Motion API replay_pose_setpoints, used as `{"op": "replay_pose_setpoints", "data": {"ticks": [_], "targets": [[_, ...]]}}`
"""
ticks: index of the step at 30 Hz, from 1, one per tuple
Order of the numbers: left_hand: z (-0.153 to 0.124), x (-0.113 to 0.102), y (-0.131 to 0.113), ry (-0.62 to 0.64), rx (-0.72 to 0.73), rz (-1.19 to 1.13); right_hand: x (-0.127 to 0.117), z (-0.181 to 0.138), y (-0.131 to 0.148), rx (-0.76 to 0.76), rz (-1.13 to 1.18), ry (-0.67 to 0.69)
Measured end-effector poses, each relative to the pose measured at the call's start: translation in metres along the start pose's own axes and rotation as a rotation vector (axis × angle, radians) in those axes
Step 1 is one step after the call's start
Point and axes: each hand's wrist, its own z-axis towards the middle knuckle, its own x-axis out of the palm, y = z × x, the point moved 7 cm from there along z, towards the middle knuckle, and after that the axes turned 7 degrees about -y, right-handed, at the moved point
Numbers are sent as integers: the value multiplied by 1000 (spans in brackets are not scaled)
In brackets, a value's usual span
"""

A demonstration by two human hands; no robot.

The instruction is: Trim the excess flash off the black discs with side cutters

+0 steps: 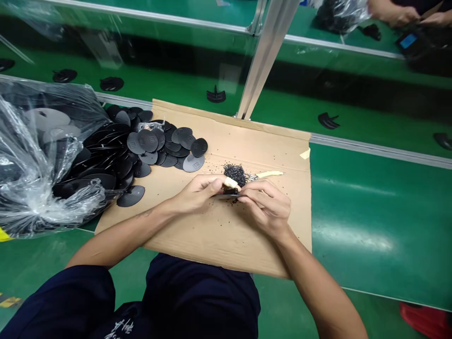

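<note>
My left hand and my right hand meet over a sheet of cardboard. Both are closed on a thin dark disc held edge-on between them. A taped fingertip of the left hand presses on its rim. Just beyond the hands lies a small heap of black shavings, and beside it a tool with a pale handle. A pile of black oval discs is spread over the cardboard's far left corner.
A clear plastic bag full of more black discs lies at the left. Behind runs a green conveyor belt carrying scattered black parts, with a slanted metal post. Another person's hands work at the far right.
</note>
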Motion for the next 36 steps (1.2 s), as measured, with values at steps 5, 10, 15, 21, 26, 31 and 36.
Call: {"op": "replay_pose_setpoints", "data": {"ticks": [5, 10, 15, 21, 26, 31, 36], "targets": [[-1, -4, -1, -41, 97, 136, -8, 8, -15, -36, -176, 269], [2, -18, -4, -153, 169, 215, -37, 4, -64, 136, -547, 475], [5, -23, -1, -179, 163, 205, -43, 1, -79, 174, -655, 504], [3, -24, 4, -197, 167, 214, -36, 11, -56, 185, -436, 321], [2, -25, 5, -197, 194, 268, -17, 9, -30, 106, -215, 246], [1, -22, 2, -165, 230, 284, -7, 5, -19, -52, -256, 217], [0, -20, 0, -134, 254, 302, -5, 3, -18, -134, -342, 238]]}}
